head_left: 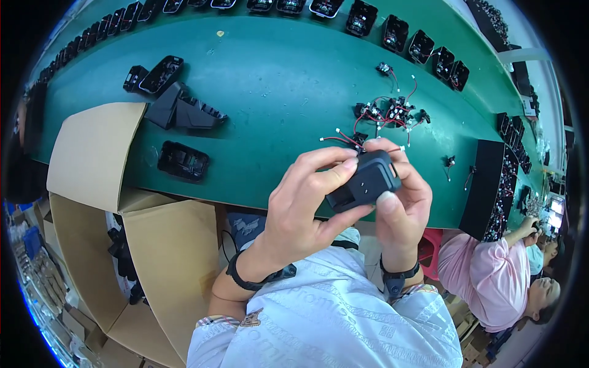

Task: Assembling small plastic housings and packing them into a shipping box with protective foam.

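Observation:
Between my two hands, close to my body above the table's near edge, is a black plastic housing (362, 183) with rounded corners and a recess at one end. My left hand (310, 199) grips its left side, thumb on top and fingers around the edge. On the opposite side, my right hand (402, 199) holds it with the thumb at the near corner. Just beyond my fingertips lies a loose heap of small black parts (396, 112) with red and black wires and white connectors. One wired part (358, 140) lies right behind the housing, partly hidden by my hands.
On the green table (264, 122) at left are an open black shell (183, 161) and stacked black shells (184, 110). Rows of filled shells (362, 17) line the back. An open cardboard box (172, 245) stands at lower left. A black bin (485, 190) and a person in pink (485, 276) are at right.

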A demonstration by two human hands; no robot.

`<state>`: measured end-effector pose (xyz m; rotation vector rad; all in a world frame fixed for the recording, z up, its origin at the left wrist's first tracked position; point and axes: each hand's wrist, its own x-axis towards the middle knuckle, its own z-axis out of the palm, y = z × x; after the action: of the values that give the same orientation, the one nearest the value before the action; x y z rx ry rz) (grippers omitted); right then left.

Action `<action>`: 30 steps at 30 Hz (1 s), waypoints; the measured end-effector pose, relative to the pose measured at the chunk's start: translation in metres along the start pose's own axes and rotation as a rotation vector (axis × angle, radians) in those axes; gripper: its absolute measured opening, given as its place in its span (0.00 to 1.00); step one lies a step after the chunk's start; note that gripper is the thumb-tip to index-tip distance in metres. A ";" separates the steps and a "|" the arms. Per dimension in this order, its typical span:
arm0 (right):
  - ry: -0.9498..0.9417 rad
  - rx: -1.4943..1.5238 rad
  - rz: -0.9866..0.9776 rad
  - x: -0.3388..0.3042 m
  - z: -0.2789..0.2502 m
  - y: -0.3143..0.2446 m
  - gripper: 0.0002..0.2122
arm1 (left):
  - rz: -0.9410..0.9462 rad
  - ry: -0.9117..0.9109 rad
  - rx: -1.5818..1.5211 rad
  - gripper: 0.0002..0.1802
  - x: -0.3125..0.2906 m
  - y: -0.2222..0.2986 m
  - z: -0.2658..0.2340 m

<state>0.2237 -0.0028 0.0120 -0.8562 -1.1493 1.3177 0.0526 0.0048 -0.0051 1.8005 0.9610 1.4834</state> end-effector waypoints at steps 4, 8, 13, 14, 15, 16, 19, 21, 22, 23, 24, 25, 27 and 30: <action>-0.014 -0.001 0.056 0.002 0.005 -0.002 0.10 | 0.013 0.013 0.051 0.33 -0.002 -0.002 -0.005; -0.015 0.171 0.163 0.004 -0.002 0.001 0.12 | 0.032 -0.014 0.038 0.33 0.001 -0.006 -0.004; -0.051 0.124 0.159 0.008 0.001 -0.002 0.13 | 0.044 0.022 -0.009 0.31 -0.002 -0.011 -0.004; -0.066 0.063 0.139 0.009 0.002 -0.006 0.13 | 0.077 0.045 -0.001 0.30 -0.004 -0.011 -0.005; -0.081 -0.003 0.114 0.011 0.001 -0.009 0.14 | 0.115 0.068 0.004 0.29 -0.002 -0.014 -0.005; -0.100 0.037 0.147 0.011 -0.005 -0.007 0.15 | 0.172 0.047 -0.016 0.29 0.001 -0.017 -0.004; -0.226 0.083 0.233 0.013 -0.027 -0.008 0.13 | 0.235 -0.080 0.087 0.24 0.002 -0.013 -0.005; -0.232 -0.033 0.188 0.013 -0.025 -0.012 0.09 | 0.240 -0.073 0.097 0.22 0.004 -0.017 -0.004; -0.179 -0.122 0.244 0.011 -0.017 -0.020 0.14 | 0.225 -0.041 0.114 0.22 0.004 -0.018 -0.004; -0.128 -0.211 0.300 0.009 -0.012 -0.025 0.19 | 0.208 -0.008 0.131 0.21 0.004 -0.019 -0.003; -0.113 -0.194 0.355 0.009 -0.014 -0.027 0.18 | 0.210 -0.022 0.130 0.21 0.004 -0.020 -0.003; -0.114 -0.194 0.358 0.006 -0.017 -0.025 0.18 | 0.207 -0.022 0.130 0.21 0.003 -0.021 -0.001; -0.061 -0.067 0.357 0.003 -0.023 -0.015 0.18 | 0.237 0.046 0.098 0.15 0.001 -0.026 0.008; -0.007 -0.060 0.291 0.003 -0.024 -0.012 0.15 | 0.214 0.020 0.082 0.17 0.001 -0.027 0.016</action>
<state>0.2502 0.0019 0.0180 -1.0940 -1.1033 1.5286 0.0640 0.0210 -0.0297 2.0031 0.8719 1.6145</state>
